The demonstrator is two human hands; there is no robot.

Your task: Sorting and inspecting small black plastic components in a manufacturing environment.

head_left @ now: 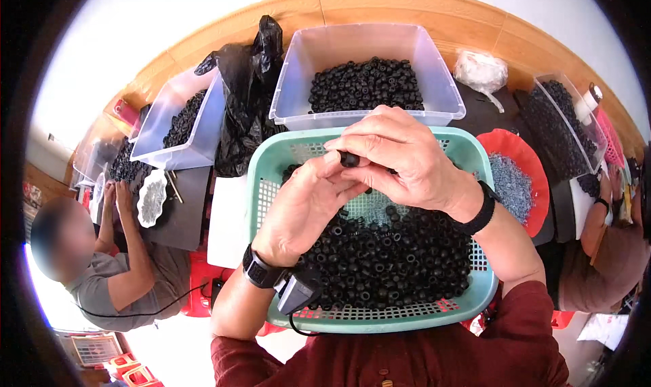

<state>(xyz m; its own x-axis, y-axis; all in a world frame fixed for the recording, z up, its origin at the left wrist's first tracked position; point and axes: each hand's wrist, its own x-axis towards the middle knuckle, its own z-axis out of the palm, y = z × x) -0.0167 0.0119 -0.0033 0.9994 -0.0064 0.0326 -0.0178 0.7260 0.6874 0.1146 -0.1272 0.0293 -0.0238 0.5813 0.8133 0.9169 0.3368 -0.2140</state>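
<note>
Above a green mesh basket [255, 184], my two hands meet at the fingertips. Pinched there is a small black ring-like piece [348, 159], its far side hidden by fingers. My left hand [298, 200], with a watch on its wrist, has its thumb and fingers against the piece from the left. From the right, the curled fingers of my right hand [410, 156] close on the same piece; a black band circles that wrist. Many similar black pieces [380, 265] with holes fill the basket below. Among them lies a patch of small clear bits [373, 214].
Behind the basket stands a clear bin [444, 102] of black pieces, beside a black plastic bag [237, 109]. A red dish [539, 184] with blue-grey bits sits to the right. A person in grey [112, 278] works at left, another person [603, 258] at right.
</note>
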